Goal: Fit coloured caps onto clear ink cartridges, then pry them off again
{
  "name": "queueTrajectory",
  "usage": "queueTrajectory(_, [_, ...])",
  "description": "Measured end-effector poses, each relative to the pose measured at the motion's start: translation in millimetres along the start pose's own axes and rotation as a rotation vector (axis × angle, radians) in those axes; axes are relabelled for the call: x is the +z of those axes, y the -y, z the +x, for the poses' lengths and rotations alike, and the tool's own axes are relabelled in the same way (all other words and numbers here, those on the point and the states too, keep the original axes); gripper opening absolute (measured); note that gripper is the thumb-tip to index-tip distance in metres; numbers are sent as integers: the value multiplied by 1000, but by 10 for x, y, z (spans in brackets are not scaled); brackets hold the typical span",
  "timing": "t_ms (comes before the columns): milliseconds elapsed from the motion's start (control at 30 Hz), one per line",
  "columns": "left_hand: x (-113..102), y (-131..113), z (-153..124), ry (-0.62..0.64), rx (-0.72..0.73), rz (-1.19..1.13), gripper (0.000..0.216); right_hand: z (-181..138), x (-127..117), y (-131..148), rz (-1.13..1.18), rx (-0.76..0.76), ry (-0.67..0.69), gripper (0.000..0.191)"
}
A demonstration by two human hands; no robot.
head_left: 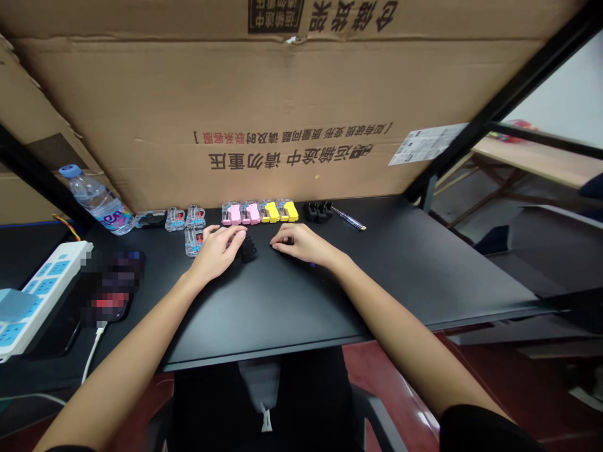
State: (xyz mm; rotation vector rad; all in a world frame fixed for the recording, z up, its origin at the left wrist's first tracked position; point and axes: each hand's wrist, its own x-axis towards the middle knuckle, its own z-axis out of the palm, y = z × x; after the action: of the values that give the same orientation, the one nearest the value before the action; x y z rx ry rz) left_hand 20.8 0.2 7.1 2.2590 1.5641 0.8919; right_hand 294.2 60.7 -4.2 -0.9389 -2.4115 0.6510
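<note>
My left hand (217, 250) rests low over the black table, fingers bent and close together. Its fingertips are beside a small black plastic part (248, 248); whether they touch it, I cannot tell. By its back edge lies a clear plastic piece (192, 242) with red and blue bits, partly covered by the hand. My right hand (301, 242) is on the table to the right of the black part, apart from it. Its fingers curl in with thumb and index finger pinched; anything between them is too small or hidden to make out.
Along the cardboard (292, 94) stand more clear pieces (175, 219), pink units (251, 213), yellow units (270, 212), black parts (318, 211) and a screwdriver (348, 218). At left are a water bottle (101, 201), a power strip (44, 295) and a phone (115, 285) on a cable.
</note>
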Motion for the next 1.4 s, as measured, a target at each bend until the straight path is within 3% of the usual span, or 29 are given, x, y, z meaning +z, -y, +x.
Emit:
queueTrajectory(300, [-38,20,-19,-27,53,64,27,6,22,-37,24,24,-13,16])
queueTrajectory(467, [-41,-9,-49,83,149,60,34,-1,18,27,54,15,-30,19])
queueTrajectory(667, [-4,-36,-78,165,170,21,35,-12,69,185,162,-78,-60,41])
queueTrajectory(867, [59,39,-75,161,178,-2,37,10,201,220,142,-59,-109,34])
queueTrajectory(1033, [11,25,-65,181,208,72,26,38,281,182,88,-38,-153,31])
queueTrajectory(1200, [-61,-45,-73,176,212,74,25,34,82,13,23,8,-233,26])
queueTrajectory(1267, [-49,-61,-79,182,245,79,34,13,-40,-58,13,67,-245,26])
queueTrajectory(1400, [41,-66,-88,191,291,125,63,-25,-161,-85,46,123,-108,26])
